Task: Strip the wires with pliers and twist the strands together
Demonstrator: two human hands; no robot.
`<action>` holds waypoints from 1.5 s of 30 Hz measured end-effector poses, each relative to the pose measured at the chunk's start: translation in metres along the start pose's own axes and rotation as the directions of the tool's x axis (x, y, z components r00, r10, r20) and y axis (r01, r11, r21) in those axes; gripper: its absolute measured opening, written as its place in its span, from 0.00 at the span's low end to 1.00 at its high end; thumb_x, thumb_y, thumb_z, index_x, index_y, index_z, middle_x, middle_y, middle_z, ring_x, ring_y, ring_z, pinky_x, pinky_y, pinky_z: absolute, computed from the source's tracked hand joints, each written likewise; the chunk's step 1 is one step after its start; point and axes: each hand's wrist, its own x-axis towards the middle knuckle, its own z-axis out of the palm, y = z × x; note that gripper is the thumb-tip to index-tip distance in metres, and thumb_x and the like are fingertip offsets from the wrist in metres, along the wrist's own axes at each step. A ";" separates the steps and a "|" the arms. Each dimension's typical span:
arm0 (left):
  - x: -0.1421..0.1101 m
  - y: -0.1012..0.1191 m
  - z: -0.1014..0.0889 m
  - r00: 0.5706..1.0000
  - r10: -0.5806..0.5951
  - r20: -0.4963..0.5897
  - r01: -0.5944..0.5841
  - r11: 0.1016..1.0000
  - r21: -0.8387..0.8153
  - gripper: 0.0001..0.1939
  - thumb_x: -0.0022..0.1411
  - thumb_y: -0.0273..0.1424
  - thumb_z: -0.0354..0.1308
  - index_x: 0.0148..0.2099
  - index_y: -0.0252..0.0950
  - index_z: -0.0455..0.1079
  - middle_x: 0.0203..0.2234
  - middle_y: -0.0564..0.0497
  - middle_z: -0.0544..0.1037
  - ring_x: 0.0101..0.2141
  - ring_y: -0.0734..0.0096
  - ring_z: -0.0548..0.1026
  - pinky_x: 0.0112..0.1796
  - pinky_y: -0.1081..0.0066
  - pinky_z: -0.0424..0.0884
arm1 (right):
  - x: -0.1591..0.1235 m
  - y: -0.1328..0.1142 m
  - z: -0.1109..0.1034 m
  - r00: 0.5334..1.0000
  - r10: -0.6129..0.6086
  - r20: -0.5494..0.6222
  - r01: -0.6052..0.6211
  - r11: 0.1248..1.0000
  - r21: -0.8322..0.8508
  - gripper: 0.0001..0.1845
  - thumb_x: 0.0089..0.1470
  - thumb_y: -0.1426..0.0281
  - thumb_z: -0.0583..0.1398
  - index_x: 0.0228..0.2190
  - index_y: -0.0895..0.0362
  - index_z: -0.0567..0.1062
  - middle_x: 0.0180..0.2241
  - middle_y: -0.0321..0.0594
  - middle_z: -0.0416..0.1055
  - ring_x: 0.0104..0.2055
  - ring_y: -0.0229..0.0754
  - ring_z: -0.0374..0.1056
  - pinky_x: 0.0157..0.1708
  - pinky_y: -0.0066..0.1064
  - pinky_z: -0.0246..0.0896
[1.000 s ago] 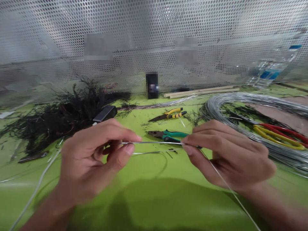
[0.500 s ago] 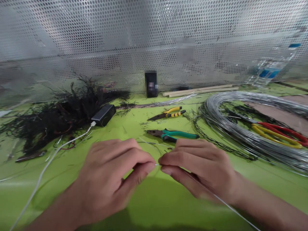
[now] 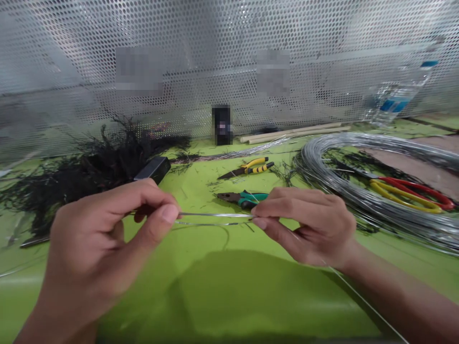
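Note:
A thin silvery wire point(image 3: 217, 215) stretches nearly level between my two hands above the green surface. My left hand point(image 3: 107, 234) pinches it between thumb and forefinger. On the other side my right hand point(image 3: 304, 222) grips the wire the same way, and a length runs on below that hand toward the lower right edge. Just behind the right fingers lie green-handled pliers point(image 3: 233, 196), their handles partly hidden by the hand. Another short piece of wire point(image 3: 208, 224) lies on the surface below the held one.
Yellow-and-black pliers point(image 3: 247, 168) lie farther back. A big wire coil point(image 3: 319, 162) fills the right, with red-and-yellow-handled scissors point(image 3: 409, 191) inside. Black wiry strands point(image 3: 96, 167) heap at left beside a dark box point(image 3: 154, 168). A bottle point(image 3: 398, 100) leans against the perforated metal screen point(image 3: 201, 43).
My left hand has moved left, away from the right, so a longer stretch of wire shows between them. The right hand has shifted slightly right and up.

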 end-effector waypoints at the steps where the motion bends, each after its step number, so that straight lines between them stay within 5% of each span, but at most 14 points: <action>1: -0.001 0.002 0.002 0.999 -0.033 -0.002 0.033 0.999 0.023 0.09 0.71 0.32 0.58 0.36 0.45 0.75 0.27 0.57 0.75 0.26 0.72 0.72 0.24 0.63 0.63 | 0.000 -0.001 0.000 1.000 -0.004 0.007 0.004 1.000 -0.004 0.07 0.64 0.80 0.64 0.39 0.56 0.78 0.27 0.35 0.77 0.25 0.34 0.71 0.25 0.26 0.65; 3: -0.004 0.007 0.005 0.995 -0.087 -0.043 0.090 0.992 0.083 0.09 0.70 0.36 0.57 0.36 0.47 0.75 0.27 0.56 0.76 0.27 0.70 0.73 0.27 0.61 0.66 | -0.001 -0.004 0.000 1.000 0.012 0.026 -0.012 1.000 -0.020 0.07 0.63 0.81 0.63 0.38 0.57 0.77 0.27 0.36 0.78 0.26 0.34 0.71 0.26 0.26 0.66; 7: -0.013 0.016 0.008 0.986 -0.006 -0.168 0.040 0.979 0.200 0.06 0.68 0.36 0.60 0.42 0.54 0.79 0.32 0.57 0.80 0.31 0.66 0.77 0.36 0.55 0.74 | 0.001 -0.010 -0.003 0.998 0.060 0.008 -0.060 0.997 -0.043 0.07 0.63 0.80 0.64 0.37 0.57 0.77 0.27 0.36 0.78 0.27 0.34 0.72 0.27 0.25 0.67; 11: -0.018 0.020 0.004 0.993 0.014 -0.120 0.018 0.964 0.264 0.10 0.71 0.33 0.62 0.48 0.56 0.81 0.39 0.56 0.82 0.36 0.63 0.80 0.40 0.53 0.78 | 0.004 -0.014 -0.006 0.996 0.093 0.001 -0.093 0.995 -0.043 0.07 0.63 0.80 0.64 0.37 0.56 0.77 0.27 0.35 0.77 0.26 0.34 0.72 0.27 0.25 0.66; 14: -0.016 0.021 0.001 0.974 0.225 0.006 -0.217 0.933 0.286 0.13 0.71 0.28 0.64 0.53 0.51 0.80 0.46 0.54 0.82 0.44 0.59 0.81 0.43 0.53 0.80 | 0.005 -0.016 -0.005 0.996 0.082 0.020 -0.082 0.996 -0.020 0.08 0.63 0.82 0.64 0.36 0.57 0.77 0.27 0.34 0.77 0.26 0.33 0.69 0.27 0.24 0.64; 19: -0.009 0.017 0.000 0.837 0.500 0.225 -0.547 0.779 0.306 0.14 0.76 0.25 0.54 0.53 0.38 0.80 0.46 0.53 0.85 0.46 0.58 0.83 0.44 0.52 0.77 | 0.003 -0.019 0.002 0.994 0.060 0.087 -0.068 0.994 0.090 0.06 0.63 0.82 0.63 0.37 0.60 0.77 0.26 0.34 0.74 0.26 0.32 0.64 0.27 0.25 0.61; 21: -0.008 0.013 -0.002 0.837 0.509 0.199 -0.547 0.783 0.296 0.14 0.77 0.28 0.53 0.51 0.41 0.81 0.44 0.55 0.86 0.43 0.57 0.84 0.41 0.52 0.76 | 0.002 -0.018 0.002 0.994 0.062 0.085 -0.071 0.993 0.099 0.04 0.64 0.80 0.64 0.38 0.61 0.77 0.27 0.35 0.74 0.27 0.32 0.64 0.27 0.25 0.62; 26: -0.012 0.009 -0.008 0.917 0.364 0.161 -0.395 0.882 0.258 0.12 0.72 0.30 0.60 0.52 0.45 0.81 0.43 0.53 0.86 0.41 0.56 0.84 0.38 0.53 0.79 | 0.001 -0.014 -0.002 0.994 0.091 0.057 -0.094 0.994 0.053 0.07 0.60 0.76 0.67 0.40 0.56 0.77 0.31 0.36 0.79 0.28 0.34 0.71 0.29 0.25 0.68; 29: -0.016 0.011 -0.004 0.990 0.137 -0.023 -0.129 0.969 0.210 0.11 0.69 0.34 0.63 0.50 0.54 0.83 0.38 0.56 0.85 0.36 0.58 0.82 0.35 0.52 0.79 | 0.002 -0.012 -0.003 0.992 0.122 0.027 -0.123 0.991 0.047 0.08 0.59 0.79 0.66 0.37 0.54 0.76 0.29 0.34 0.79 0.27 0.34 0.72 0.28 0.25 0.69; 32: -0.018 0.016 0.004 0.985 -0.041 -0.169 0.074 0.978 0.196 0.10 0.69 0.36 0.64 0.47 0.60 0.82 0.36 0.58 0.83 0.36 0.60 0.81 0.39 0.49 0.80 | 0.003 -0.012 -0.003 0.994 0.113 0.006 -0.113 0.989 0.097 0.06 0.62 0.77 0.66 0.37 0.53 0.77 0.27 0.34 0.77 0.26 0.36 0.72 0.25 0.28 0.67; 39: -0.017 0.022 0.008 0.992 -0.036 -0.118 0.057 0.982 0.179 0.08 0.70 0.35 0.64 0.45 0.59 0.81 0.37 0.61 0.83 0.34 0.65 0.80 0.35 0.54 0.82 | 0.001 -0.013 -0.003 0.998 0.057 -0.033 -0.055 0.996 0.068 0.03 0.63 0.76 0.66 0.37 0.57 0.78 0.25 0.34 0.75 0.24 0.34 0.68 0.23 0.27 0.62; 45: -0.021 0.012 0.000 0.986 0.166 -0.017 -0.164 0.984 0.074 0.17 0.70 0.30 0.62 0.54 0.58 0.82 0.39 0.59 0.85 0.36 0.60 0.82 0.38 0.53 0.85 | 0.006 -0.020 -0.005 0.985 0.157 0.070 -0.170 0.952 0.256 0.04 0.63 0.76 0.63 0.35 0.57 0.77 0.26 0.36 0.75 0.25 0.34 0.68 0.26 0.25 0.64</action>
